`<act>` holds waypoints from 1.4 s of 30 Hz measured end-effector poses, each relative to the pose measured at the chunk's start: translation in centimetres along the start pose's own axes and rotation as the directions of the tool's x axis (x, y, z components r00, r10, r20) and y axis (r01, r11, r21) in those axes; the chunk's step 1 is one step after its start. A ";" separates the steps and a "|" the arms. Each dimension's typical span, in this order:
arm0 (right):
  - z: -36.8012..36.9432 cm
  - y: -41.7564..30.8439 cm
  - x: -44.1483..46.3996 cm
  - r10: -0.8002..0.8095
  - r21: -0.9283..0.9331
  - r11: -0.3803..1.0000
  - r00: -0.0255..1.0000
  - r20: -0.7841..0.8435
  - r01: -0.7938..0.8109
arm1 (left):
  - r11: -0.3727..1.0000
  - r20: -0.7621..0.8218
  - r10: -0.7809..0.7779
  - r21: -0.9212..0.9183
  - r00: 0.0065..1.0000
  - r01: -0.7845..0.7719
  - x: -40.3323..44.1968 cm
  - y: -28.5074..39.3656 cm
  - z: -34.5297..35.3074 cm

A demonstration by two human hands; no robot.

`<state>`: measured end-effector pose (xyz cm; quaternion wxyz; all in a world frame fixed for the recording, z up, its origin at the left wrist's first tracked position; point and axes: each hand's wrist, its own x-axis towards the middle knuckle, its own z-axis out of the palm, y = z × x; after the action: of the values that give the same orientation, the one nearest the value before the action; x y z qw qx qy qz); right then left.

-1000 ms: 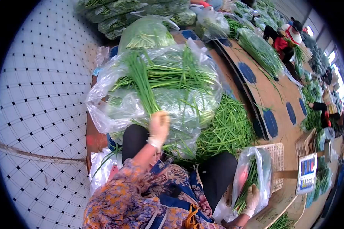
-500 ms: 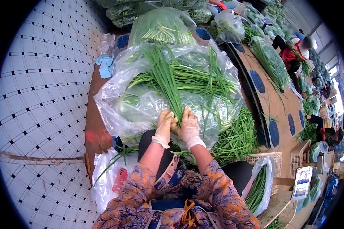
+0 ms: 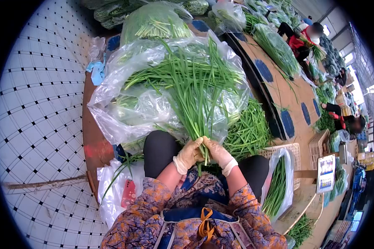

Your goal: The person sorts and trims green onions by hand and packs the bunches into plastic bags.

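Observation:
A fanned bunch of garlic chives (image 3: 198,118) points away from me, its cut ends poking out below my hands. My left hand (image 3: 189,156), in a pale thin glove, closes on the stems from the left. From the right my right hand (image 3: 218,154), gloved alike, grips the same stems, its fingertips meeting the left ones. Under the bunch's leaf ends, more chives (image 3: 153,76) lie crosswise on a clear plastic bag (image 3: 112,124). My fingers hide part of the stems.
A loose heap of chives (image 3: 249,128) lies right of the bag. Behind it stands a full bag of greens (image 3: 156,25). A bagged bundle (image 3: 276,182) leans by a plastic crate (image 3: 296,155) at my right. A red phone (image 3: 129,193) rests at left; co-workers sit far right.
Both hands have come down toward my lap, drawing the stems with them. The bunch now fans wider, and its ends show below my fingers. The view has shifted slightly.

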<state>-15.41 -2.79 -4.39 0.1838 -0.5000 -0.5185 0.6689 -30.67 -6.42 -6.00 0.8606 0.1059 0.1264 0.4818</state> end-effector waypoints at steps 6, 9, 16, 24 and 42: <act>0.9 -4.7 -4.7 -0.119 -0.227 0.971 0.972 -0.201 0.072 | 0.990 -0.106 0.091 -0.098 0.990 -0.101 -1.7 0.0 3.9; 1.1 -4.7 -5.2 -0.101 -0.044 0.995 0.952 -0.289 0.092 | 0.979 -0.024 0.092 -0.181 0.995 -0.095 -2.3 -0.6 4.2; 0.0 -4.5 -3.7 -0.169 0.315 0.895 0.894 -0.414 0.315 | 0.989 -0.185 0.019 -0.142 0.982 -0.046 -2.3 -1.8 1.6; 1.2 -7.8 -4.9 -0.283 0.106 0.942 0.924 -0.258 0.319 | 0.992 -0.247 0.101 -0.055 0.964 -0.118 -2.3 -1.5 3.8; -3.1 -2.9 -5.0 -0.644 -0.827 0.511 0.741 -0.189 0.233 | 0.960 -0.427 0.232 0.244 0.874 -0.136 -1.7 -1.2 3.0</act>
<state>-11.41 -3.90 0.66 0.2473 -0.5216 -0.7988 0.1696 -29.59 -8.73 -3.34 0.7420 0.0913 0.3613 0.5573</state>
